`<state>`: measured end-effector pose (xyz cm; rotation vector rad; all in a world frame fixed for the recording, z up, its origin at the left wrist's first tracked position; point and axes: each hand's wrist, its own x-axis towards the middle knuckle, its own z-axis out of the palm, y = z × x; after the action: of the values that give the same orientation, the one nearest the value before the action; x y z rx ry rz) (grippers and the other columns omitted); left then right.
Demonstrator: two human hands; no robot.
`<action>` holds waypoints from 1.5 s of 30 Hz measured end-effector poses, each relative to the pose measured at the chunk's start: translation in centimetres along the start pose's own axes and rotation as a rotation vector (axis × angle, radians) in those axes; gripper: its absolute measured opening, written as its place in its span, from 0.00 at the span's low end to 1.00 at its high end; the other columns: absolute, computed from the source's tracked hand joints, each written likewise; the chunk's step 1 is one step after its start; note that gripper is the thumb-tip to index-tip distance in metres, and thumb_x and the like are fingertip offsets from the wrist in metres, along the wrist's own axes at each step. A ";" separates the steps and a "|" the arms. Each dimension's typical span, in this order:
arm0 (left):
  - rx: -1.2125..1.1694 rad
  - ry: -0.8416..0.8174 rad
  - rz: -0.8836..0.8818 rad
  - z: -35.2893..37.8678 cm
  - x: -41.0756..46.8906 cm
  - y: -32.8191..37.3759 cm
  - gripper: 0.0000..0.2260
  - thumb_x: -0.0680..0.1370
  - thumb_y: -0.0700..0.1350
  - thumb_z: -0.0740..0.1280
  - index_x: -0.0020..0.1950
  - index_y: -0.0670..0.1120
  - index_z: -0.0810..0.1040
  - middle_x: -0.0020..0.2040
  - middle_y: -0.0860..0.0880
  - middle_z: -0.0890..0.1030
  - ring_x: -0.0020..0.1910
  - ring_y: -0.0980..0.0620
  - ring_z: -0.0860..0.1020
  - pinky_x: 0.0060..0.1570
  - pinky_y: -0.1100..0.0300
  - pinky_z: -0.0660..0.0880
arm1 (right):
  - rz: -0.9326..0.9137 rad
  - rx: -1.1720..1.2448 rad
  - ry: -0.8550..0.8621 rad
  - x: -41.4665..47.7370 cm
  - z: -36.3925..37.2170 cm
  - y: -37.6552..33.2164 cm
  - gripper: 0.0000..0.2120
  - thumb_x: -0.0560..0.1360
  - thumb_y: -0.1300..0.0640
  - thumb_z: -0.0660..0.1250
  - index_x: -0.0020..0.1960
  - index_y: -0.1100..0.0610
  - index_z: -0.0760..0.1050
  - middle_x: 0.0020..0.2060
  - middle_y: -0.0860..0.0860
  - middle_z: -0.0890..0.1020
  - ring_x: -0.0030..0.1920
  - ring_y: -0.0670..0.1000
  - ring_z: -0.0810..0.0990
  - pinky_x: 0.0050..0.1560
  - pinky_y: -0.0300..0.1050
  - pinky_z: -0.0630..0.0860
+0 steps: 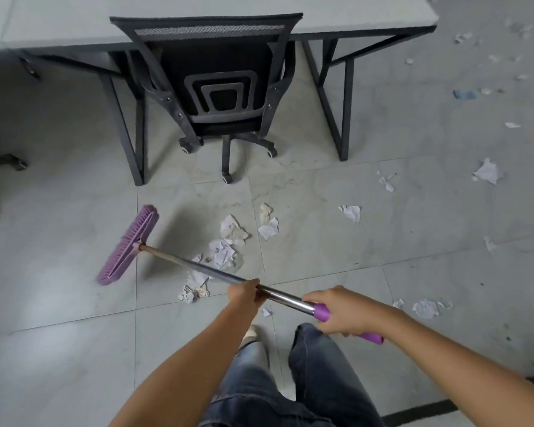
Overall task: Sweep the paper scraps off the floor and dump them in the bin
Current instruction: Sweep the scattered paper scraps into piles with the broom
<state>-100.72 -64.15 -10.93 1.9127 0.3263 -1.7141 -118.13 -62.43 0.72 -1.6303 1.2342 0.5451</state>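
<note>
I had left grip (244,292) and right grip (341,312) clamped on the broom (179,260) shaft; its head (128,245) was left of the paper scraps (225,251).

- Broom (198,265): purple head down at the floor (59,303), metal handle slanting back right to a purple grip.
- Paper scraps (225,252): crumpled, white, clustered beside the head, others scattered rightward.
</note>
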 end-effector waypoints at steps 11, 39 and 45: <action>-0.359 0.171 0.034 -1.2 8.5 -1.8 0.12 0.78 0.33 0.63 0.35 0.39 0.66 0.31 0.46 0.66 0.18 0.53 0.69 0.17 0.70 0.69 | -0.206 -0.206 -0.141 10.9 -1.8 1.2 0.11 0.73 0.64 0.61 0.55 0.63 0.70 0.48 0.62 0.77 0.35 0.57 0.78 0.33 0.48 0.76; -0.888 0.370 0.023 17.6 -2.7 -22.7 0.07 0.77 0.27 0.56 0.42 0.36 0.65 0.37 0.40 0.69 0.33 0.45 0.72 0.29 0.54 0.71 | -0.515 -0.689 -0.408 -2.0 -5.0 21.8 0.09 0.71 0.62 0.59 0.34 0.54 0.63 0.32 0.50 0.69 0.33 0.53 0.70 0.28 0.39 0.63; -0.886 0.362 -0.057 10.3 -1.7 -28.6 0.07 0.79 0.31 0.58 0.41 0.35 0.68 0.33 0.39 0.74 0.33 0.45 0.73 0.13 0.63 0.72 | -0.528 -0.772 -0.461 -2.5 4.3 17.8 0.12 0.74 0.67 0.57 0.34 0.58 0.60 0.31 0.52 0.66 0.28 0.53 0.69 0.25 0.40 0.65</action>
<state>-124.49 -45.93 -16.40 1.5000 1.0760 -0.9572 -134.29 -57.48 -6.69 -2.1842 0.2089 1.0547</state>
